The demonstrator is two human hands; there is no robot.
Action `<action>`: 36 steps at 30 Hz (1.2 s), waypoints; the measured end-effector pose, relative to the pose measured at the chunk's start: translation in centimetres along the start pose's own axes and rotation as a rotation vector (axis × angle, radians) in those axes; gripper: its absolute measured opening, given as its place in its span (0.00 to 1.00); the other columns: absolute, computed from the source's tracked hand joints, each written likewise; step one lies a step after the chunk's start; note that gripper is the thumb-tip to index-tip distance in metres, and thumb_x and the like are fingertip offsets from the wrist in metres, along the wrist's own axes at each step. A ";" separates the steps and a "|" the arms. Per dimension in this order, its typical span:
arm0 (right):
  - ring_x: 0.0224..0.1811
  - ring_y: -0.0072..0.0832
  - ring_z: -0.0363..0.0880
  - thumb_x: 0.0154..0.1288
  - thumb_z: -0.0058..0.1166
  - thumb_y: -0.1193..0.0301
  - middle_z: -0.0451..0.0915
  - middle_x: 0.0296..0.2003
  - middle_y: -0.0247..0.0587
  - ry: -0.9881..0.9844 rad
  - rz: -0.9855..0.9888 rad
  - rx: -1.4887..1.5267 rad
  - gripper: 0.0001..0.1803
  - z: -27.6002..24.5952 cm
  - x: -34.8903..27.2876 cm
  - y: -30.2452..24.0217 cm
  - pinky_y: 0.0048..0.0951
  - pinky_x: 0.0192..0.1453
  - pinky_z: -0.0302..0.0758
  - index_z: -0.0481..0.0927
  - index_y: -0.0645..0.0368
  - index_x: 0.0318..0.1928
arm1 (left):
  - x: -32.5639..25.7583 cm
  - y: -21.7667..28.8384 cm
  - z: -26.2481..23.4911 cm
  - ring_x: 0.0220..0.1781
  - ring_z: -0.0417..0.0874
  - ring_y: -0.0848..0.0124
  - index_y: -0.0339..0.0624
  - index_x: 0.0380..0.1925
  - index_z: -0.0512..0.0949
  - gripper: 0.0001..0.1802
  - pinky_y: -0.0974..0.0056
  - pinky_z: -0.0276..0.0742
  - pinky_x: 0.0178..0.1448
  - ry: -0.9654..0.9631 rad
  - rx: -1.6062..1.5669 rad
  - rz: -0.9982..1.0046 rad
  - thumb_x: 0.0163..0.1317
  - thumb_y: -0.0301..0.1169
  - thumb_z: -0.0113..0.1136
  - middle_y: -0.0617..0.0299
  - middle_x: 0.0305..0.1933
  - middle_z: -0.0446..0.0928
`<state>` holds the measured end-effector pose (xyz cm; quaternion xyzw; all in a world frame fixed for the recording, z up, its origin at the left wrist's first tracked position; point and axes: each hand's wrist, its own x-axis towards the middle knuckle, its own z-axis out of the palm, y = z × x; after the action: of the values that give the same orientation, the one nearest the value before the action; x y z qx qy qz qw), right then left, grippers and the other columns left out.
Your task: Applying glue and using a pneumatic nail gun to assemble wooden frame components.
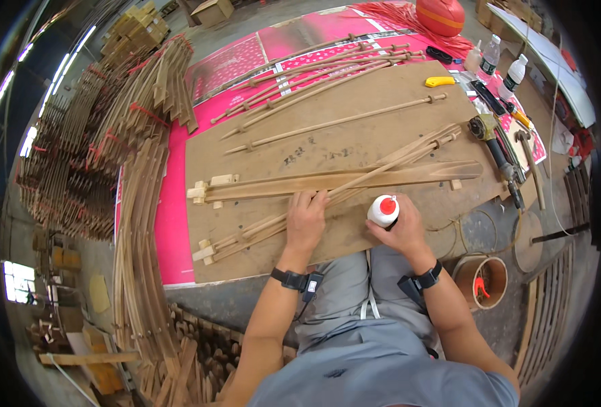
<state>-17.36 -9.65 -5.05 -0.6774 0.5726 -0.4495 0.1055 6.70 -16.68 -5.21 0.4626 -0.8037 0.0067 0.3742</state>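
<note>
My right hand (403, 229) is wrapped round a white squeeze bottle (382, 216) with a red cap, held near the board's front edge. The fingers of my left hand (306, 216) are curled over thin wooden rods (259, 229) that slant from the front left up to the right. Those rods cross a wider, grooved wooden strip (300, 184), which has small blocks at its left end. Single rods with round knobs (334, 126) lie farther back on the brown board (354, 149). The bottle's underside is hidden by my hand.
A power tool (497, 150), plastic bottles (514, 74) and a yellow-handled knife (440, 81) stand or lie along the right. Bundled wooden strips (104, 142) are heaped at the left. A round bin (480, 281) stands by my right forearm. Pink sheeting (175, 237) shows under the board.
</note>
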 end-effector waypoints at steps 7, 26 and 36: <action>0.49 0.49 0.84 0.51 0.80 0.59 0.85 0.47 0.51 0.005 0.005 0.031 0.31 -0.2 0.0 -0.2 0.45 0.54 0.81 0.81 0.60 0.51 | -0.5 -0.4 0.0 0.43 0.79 0.56 0.44 0.44 0.86 0.12 0.53 0.77 0.49 0.005 0.030 -0.014 0.60 0.28 0.72 0.59 0.38 0.78; 0.54 0.48 0.83 0.51 0.76 0.59 0.86 0.49 0.47 -0.052 0.060 0.196 0.30 -0.2 0.7 -0.9 0.46 0.62 0.78 0.84 0.54 0.55 | -1.7 -2.8 -0.1 0.45 0.80 0.56 0.50 0.43 0.88 0.09 0.50 0.76 0.49 -0.020 0.305 0.029 0.63 0.33 0.72 0.60 0.40 0.79; 0.58 0.46 0.81 0.54 0.76 0.58 0.81 0.55 0.50 0.036 0.000 0.194 0.40 -1.3 -0.8 0.0 0.44 0.62 0.78 0.74 0.58 0.65 | -1.2 -2.3 0.4 0.46 0.80 0.52 0.43 0.45 0.88 0.09 0.48 0.76 0.51 -0.004 0.204 0.020 0.66 0.31 0.70 0.55 0.43 0.80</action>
<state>-18.27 -8.49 -4.71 -0.6560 0.5280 -0.5149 0.1604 8.53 -17.27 -6.95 0.4900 -0.8043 0.0912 0.3234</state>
